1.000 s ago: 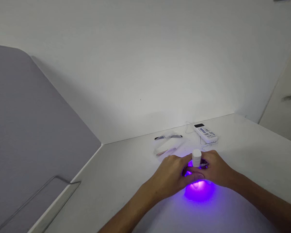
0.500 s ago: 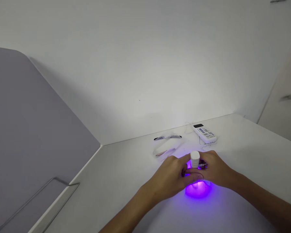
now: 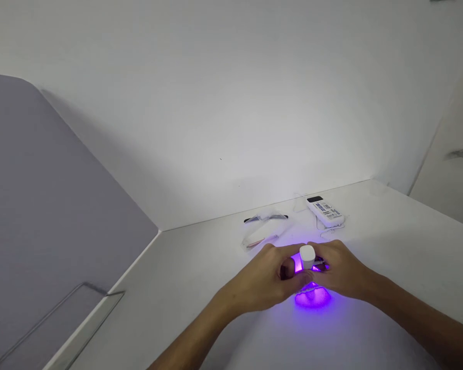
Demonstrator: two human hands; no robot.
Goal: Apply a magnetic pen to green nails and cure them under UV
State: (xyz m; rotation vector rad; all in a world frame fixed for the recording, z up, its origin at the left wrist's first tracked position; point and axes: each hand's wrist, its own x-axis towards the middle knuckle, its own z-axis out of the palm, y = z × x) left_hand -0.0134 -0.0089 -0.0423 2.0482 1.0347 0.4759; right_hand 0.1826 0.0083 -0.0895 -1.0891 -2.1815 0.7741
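Observation:
A small white UV lamp (image 3: 307, 254) stands upright between my two hands, throwing a bright violet glow (image 3: 313, 298) down on the white table. My left hand (image 3: 272, 275) is closed at the lamp's left side, its thumb across the front. From the right, my right hand (image 3: 337, 270) closes in, with fingers curled at the lamp and touching the left fingertips. A thin cable end (image 3: 319, 262) shows by the right fingers. The lamp's underside, and anything beneath it, is hidden by the fingers and the glare.
Behind my hands lies a clear plastic bag (image 3: 263, 234) with a pinkish stick in it and dark-tipped pieces beside it. A white power bank (image 3: 326, 211) with printed text and a white cord sits further right. A wire rack (image 3: 96, 308) hangs at the table's left edge.
The lamp's top has tipped slightly toward me and moved a little down and left. My left hand has shifted slightly left with it. The violet patch on the table has narrowed.

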